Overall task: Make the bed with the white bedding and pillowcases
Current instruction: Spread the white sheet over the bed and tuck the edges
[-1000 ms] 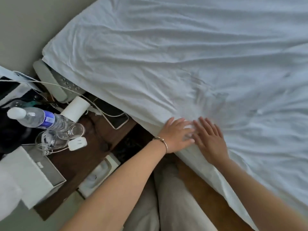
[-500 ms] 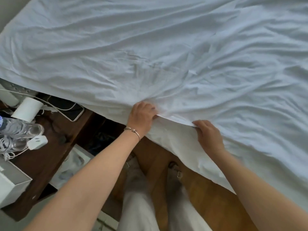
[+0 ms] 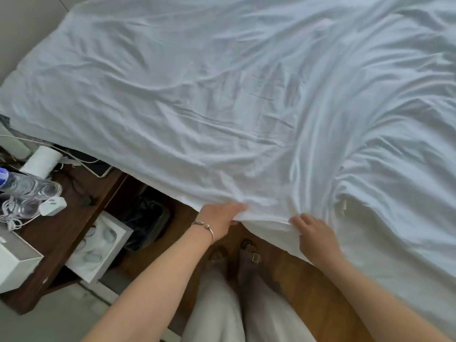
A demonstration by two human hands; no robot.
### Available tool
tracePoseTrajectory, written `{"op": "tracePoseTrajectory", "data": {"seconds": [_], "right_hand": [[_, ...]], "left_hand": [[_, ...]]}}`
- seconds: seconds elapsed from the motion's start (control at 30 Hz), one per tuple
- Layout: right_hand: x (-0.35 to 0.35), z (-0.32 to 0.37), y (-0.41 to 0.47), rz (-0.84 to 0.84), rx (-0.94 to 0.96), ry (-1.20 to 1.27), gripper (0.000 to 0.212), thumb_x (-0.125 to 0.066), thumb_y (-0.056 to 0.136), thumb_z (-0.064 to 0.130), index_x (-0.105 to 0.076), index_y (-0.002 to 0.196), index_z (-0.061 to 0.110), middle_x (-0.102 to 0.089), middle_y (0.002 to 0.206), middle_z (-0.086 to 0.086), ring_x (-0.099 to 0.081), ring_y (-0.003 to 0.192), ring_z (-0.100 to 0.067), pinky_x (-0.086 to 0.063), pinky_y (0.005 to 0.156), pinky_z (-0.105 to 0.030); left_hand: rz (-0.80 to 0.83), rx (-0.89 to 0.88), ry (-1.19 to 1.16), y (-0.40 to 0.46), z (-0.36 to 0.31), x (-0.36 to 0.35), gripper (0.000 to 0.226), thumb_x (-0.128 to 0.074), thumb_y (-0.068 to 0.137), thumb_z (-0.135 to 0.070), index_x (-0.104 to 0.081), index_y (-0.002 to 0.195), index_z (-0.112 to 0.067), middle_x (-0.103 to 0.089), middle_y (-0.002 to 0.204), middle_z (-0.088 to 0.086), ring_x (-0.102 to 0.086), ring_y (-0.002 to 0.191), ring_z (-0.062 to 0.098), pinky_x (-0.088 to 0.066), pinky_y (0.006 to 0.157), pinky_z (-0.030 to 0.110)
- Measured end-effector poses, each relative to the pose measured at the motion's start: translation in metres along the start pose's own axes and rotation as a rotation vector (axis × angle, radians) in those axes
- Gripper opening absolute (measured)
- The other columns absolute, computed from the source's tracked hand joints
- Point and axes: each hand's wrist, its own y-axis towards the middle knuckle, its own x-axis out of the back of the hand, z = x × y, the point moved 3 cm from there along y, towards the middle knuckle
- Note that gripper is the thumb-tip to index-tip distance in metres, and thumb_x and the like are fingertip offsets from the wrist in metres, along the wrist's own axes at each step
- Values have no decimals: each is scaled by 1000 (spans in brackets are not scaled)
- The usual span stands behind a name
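With the white sheet (image 3: 246, 107) spread over the bed, its near edge at lower centre is pinched by the left hand (image 3: 220, 219) and right hand (image 3: 314, 234); it should be drawn taut evenly before smoothing.

one sheet (image 3: 222, 107), two hands (image 3: 219, 220)

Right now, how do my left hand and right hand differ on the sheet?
The left hand wears a bracelet; the right hand is bare. The left hand lies farther left along the edge of the sheet, nearer the nightstand; the right hand sits lower in view. Both grip the same sheet edge.
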Motion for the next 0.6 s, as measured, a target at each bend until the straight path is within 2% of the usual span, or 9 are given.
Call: {"op": "tracePoseTrajectory", "data": {"seconds": [0.03,0.1,0.17,0.2,0.3,0.37,0.4,0.53,0.6], "right_hand": [[-1,2,-1,-105,-5,36,55,-70,50,-21,-67,96,10,-57,85,-4,-58,74,-27,-38,59,-27],[-3,9,0,-208,87,30,63,-66,37,-25,-67,91,8,-55,87,-7,-48,82,-27,-42,63,-32],[-5,14,1,-111,108,-28,64,-69,41,-18,-69,98,12,-59,99,-7,-47,97,-28,-46,78,-38],[-6,10,0,-47,66,-42,58,-72,52,-12,-69,103,15,-60,106,-7,-49,105,-29,-46,83,-40],[-7,2,-5,231,-29,-34,41,-62,89,36,-58,129,30,-53,131,4,-43,126,-25,-32,104,-38],[-5,7,-2,321,-16,-60,50,-48,89,61,-54,132,37,-51,135,12,-40,129,-18,-25,109,-35],[-1,13,3,313,-9,-63,50,-44,90,65,-56,130,38,-52,134,13,-41,128,-16,-25,108,-34],[18,51,38,241,-28,120,43,-42,98,45,-47,138,31,-50,137,5,-41,129,-18,-33,106,-36],[28,68,56,269,-55,220,46,-45,99,37,-39,143,28,-47,139,2,-41,129,-19,-41,102,-37]], "left_hand": [[-9,32,60,-3,5,-1,51,-49,93,-6,-41,136,-31,-49,135,-4,-63,98,25,-47,70,31],[-27,133,127,-5,18,0,47,-46,88,3,-47,128,-23,-47,133,-3,-62,96,26,-44,68,32],[-5,176,153,-7,30,4,41,-45,89,2,-49,123,-20,-47,129,-2,-61,98,26,-44,70,32],[22,157,149,-7,34,5,40,-45,89,1,-51,122,-21,-48,128,-3,-60,99,25,-44,71,32],[185,50,79,-11,35,13,34,-48,94,-17,-52,124,-30,-50,128,-6,-57,105,20,-43,74,30],[315,-36,31,-17,30,22,46,-50,95,-39,-39,140,-36,-45,134,-12,-53,115,16,-44,83,30],[327,-36,-19,-20,29,27,52,-49,95,-44,-33,145,-36,-43,137,-12,-51,119,15,-43,87,29],[0,163,-365,-13,31,45,41,-38,101,-32,-39,142,-27,-47,135,-6,-53,113,15,-44,90,29],[-36,250,-453,-10,37,48,40,-39,100,-27,-42,139,-24,-49,133,-3,-53,110,16,-45,94,33]]}}
